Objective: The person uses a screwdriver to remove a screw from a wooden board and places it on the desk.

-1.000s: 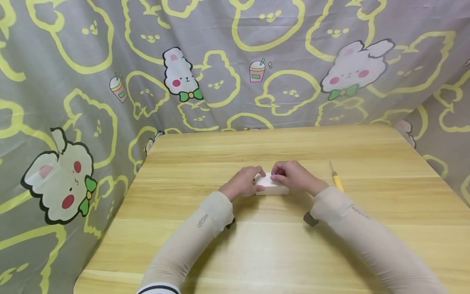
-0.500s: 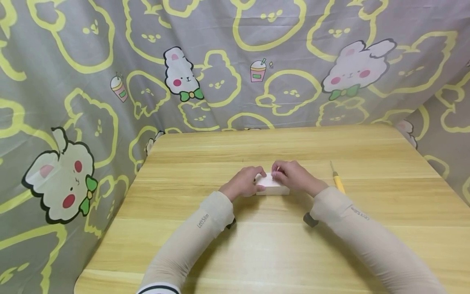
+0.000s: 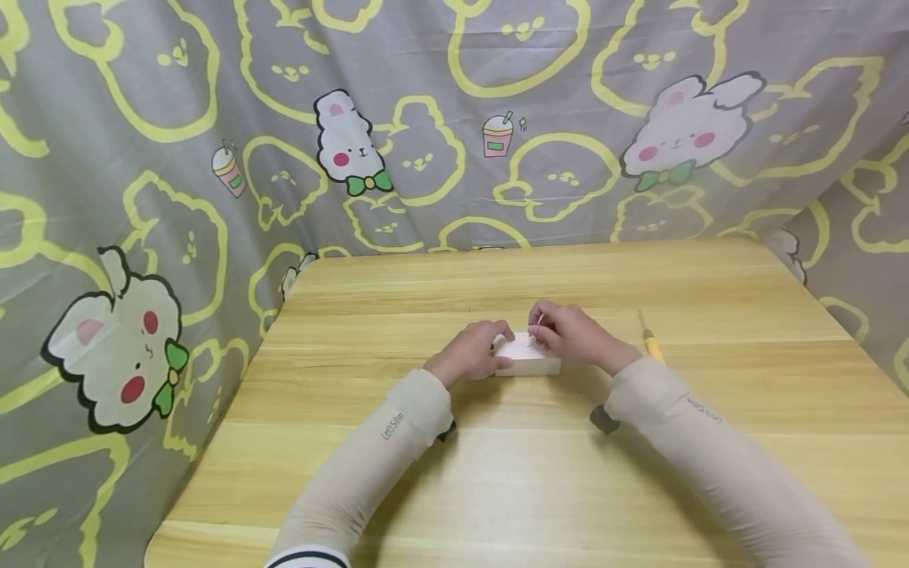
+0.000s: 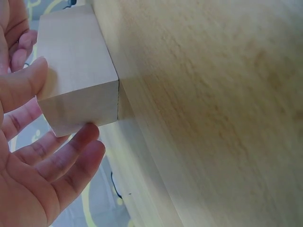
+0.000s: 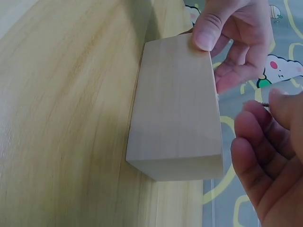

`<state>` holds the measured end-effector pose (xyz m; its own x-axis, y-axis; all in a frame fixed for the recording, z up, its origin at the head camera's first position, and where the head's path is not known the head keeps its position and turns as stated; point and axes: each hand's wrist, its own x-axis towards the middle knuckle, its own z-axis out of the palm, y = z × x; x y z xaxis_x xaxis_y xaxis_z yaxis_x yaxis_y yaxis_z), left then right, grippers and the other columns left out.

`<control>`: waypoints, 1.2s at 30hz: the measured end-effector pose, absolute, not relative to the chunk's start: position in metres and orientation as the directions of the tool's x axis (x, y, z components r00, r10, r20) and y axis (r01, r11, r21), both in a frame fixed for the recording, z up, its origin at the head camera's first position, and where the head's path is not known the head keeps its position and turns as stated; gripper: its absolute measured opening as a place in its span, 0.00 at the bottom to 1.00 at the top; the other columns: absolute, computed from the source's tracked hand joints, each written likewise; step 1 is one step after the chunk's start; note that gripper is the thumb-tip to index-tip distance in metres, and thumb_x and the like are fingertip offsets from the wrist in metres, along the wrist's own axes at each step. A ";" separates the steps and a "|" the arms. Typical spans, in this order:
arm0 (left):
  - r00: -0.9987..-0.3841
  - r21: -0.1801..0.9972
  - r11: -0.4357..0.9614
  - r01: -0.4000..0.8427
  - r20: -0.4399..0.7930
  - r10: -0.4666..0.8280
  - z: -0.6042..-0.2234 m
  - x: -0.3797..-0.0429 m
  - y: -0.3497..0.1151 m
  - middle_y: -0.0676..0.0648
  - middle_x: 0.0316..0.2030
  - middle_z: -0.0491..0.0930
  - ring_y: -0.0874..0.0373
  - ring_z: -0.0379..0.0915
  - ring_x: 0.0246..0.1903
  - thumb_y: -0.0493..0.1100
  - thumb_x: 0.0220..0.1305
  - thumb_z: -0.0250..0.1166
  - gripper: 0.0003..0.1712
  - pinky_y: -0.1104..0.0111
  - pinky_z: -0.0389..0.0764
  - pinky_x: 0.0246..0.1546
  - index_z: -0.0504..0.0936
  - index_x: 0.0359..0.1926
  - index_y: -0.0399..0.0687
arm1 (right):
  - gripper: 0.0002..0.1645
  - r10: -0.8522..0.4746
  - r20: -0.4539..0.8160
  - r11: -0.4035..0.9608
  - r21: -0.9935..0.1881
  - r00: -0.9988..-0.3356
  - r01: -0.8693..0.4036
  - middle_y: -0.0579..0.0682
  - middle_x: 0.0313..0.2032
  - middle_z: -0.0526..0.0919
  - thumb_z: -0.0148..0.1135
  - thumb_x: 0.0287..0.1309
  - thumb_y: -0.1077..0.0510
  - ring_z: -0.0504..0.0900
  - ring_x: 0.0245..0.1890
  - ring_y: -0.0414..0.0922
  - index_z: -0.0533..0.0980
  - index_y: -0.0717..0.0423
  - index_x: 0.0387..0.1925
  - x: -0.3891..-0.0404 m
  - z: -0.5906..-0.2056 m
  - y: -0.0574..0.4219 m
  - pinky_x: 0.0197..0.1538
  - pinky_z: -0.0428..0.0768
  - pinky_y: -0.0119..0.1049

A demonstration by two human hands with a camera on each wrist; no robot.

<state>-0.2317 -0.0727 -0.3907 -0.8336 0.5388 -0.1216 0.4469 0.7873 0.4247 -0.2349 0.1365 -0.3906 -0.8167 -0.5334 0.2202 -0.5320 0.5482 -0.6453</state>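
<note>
A pale wooden block [image 3: 529, 367] lies on the table in the head view. My left hand [image 3: 472, 351] holds its left end, with the thumb [image 4: 28, 82] on the near face and fingers at the end and far side. My right hand [image 3: 568, 335] is just over the right part of the block's top. Between its thumb and index finger it pinches a small, thin, dark metal piece that looks like a screw [image 5: 265, 104], mostly hidden by the fingers. In the right wrist view these fingertips stand apart from the block.
A screwdriver [image 3: 651, 344] with a yellow handle lies right of the right hand, partly behind the sleeve. The wooden table [image 3: 398, 292] meets a patterned grey curtain [image 3: 426, 189] at its back and sides.
My right hand has lifted slightly and shifted right, showing more of the block's top. My left hand keeps its hold on the block, which stays in place.
</note>
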 end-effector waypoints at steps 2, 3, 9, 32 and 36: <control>-0.835 0.427 0.789 0.441 -0.126 0.535 -0.391 -0.232 -0.073 0.45 0.52 0.77 0.55 0.71 0.50 0.49 0.63 0.68 0.23 0.61 0.71 0.55 0.76 0.55 0.47 | 0.02 -0.519 0.207 0.562 -0.649 -0.830 -0.513 0.45 0.24 0.79 0.56 0.67 0.64 0.76 0.24 0.41 0.73 0.58 0.36 -0.235 -0.390 0.139 0.31 0.76 0.37; -0.837 0.428 0.791 0.437 -0.129 0.532 -0.390 -0.232 -0.072 0.45 0.52 0.77 0.55 0.71 0.49 0.49 0.63 0.68 0.23 0.61 0.71 0.55 0.76 0.55 0.47 | 0.02 -0.512 0.204 0.565 -0.651 -0.834 -0.506 0.45 0.24 0.78 0.56 0.67 0.63 0.76 0.24 0.41 0.73 0.58 0.36 -0.234 -0.390 0.141 0.31 0.76 0.37; -0.837 0.423 0.795 0.434 -0.136 0.529 -0.390 -0.232 -0.073 0.45 0.54 0.77 0.54 0.71 0.52 0.49 0.63 0.68 0.23 0.62 0.70 0.57 0.76 0.56 0.48 | 0.03 -0.466 0.220 0.568 -0.668 -0.857 -0.480 0.49 0.28 0.80 0.55 0.67 0.65 0.78 0.26 0.42 0.74 0.63 0.38 -0.234 -0.392 0.158 0.32 0.78 0.36; -0.840 0.439 0.794 0.421 -0.142 0.524 -0.391 -0.230 -0.074 0.44 0.56 0.76 0.52 0.69 0.57 0.48 0.63 0.68 0.23 0.61 0.68 0.60 0.75 0.57 0.47 | 0.02 -0.477 0.082 0.745 -0.490 -0.875 -0.452 0.43 0.29 0.82 0.63 0.60 0.62 0.78 0.33 0.44 0.80 0.55 0.32 -0.233 -0.418 0.221 0.50 0.72 0.55; -0.837 0.443 0.791 0.423 -0.142 0.528 -0.391 -0.229 -0.074 0.44 0.57 0.75 0.52 0.69 0.57 0.48 0.63 0.67 0.23 0.61 0.68 0.60 0.75 0.57 0.47 | 0.06 -0.518 0.046 0.755 -0.443 -0.854 -0.482 0.41 0.27 0.80 0.64 0.57 0.64 0.76 0.31 0.42 0.78 0.51 0.28 -0.231 -0.420 0.221 0.50 0.71 0.56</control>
<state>-0.2293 -0.0736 -0.3907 -0.8373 0.5279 -0.1424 0.4231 0.7906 0.4427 -0.2313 0.2211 -0.4199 -0.8539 -0.5185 0.0458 -0.4825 0.7554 -0.4433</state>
